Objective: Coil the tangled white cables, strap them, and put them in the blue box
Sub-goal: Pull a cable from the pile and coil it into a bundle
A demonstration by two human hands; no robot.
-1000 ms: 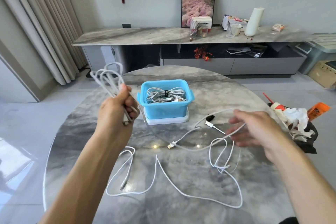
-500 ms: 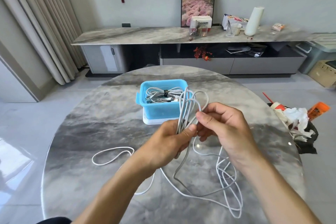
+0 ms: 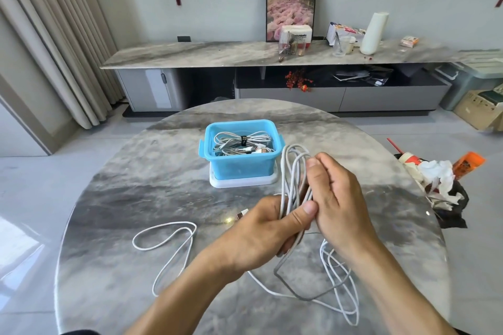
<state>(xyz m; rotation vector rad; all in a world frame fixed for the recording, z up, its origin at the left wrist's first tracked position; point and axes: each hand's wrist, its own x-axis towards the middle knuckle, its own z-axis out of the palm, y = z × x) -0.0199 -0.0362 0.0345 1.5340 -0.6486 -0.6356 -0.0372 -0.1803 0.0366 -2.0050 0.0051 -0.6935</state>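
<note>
White cable loops [image 3: 292, 171] stood upright above the marble table [image 3: 136, 185], near its centre; I had my left hand [image 3: 268, 228] clamped round their base, thumb across, my right hand [image 3: 333, 198] pinching the strands, beside the blue box [image 3: 242, 164].
</note>
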